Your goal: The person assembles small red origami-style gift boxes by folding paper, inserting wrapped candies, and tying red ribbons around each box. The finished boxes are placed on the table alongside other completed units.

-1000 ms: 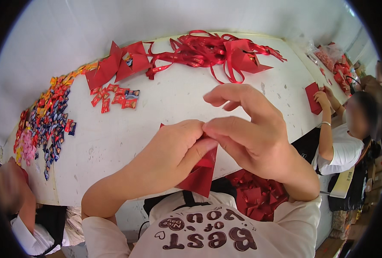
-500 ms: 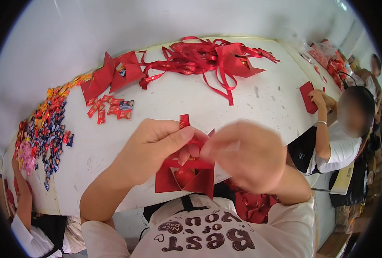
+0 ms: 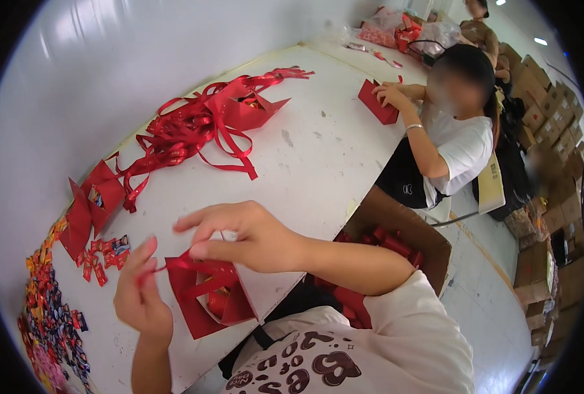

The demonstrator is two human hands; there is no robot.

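Note:
A red paper gift box [image 3: 190, 315] stands near the table's front edge, with wrapped sweets [image 3: 218, 302] showing inside. Across its top runs a red ribbon [image 3: 208, 286]. My left hand [image 3: 144, 302], slightly blurred, is left of the box with its fingers closed on a ribbon end. Over the box's far side, my right hand [image 3: 252, 238] pinches the ribbon between thumb and a finger, the forefinger stretched out. The exact grip at the fingertips is partly hidden.
Left lie a few loose sweets [image 3: 99, 262] and a large sweet pile [image 3: 52, 322]. Behind are filled red boxes [image 3: 95, 197] and heaped ribbons [image 3: 180, 134]. At right a co-worker [image 3: 459, 141] handles a red box [image 3: 379, 102]. A carton [image 3: 430, 243] of red items sits below the table edge.
The view has swung to the right, showing more of the co-worker and cartons. My hands, close together over the box before, are now farther apart, the left one out to the box's left.

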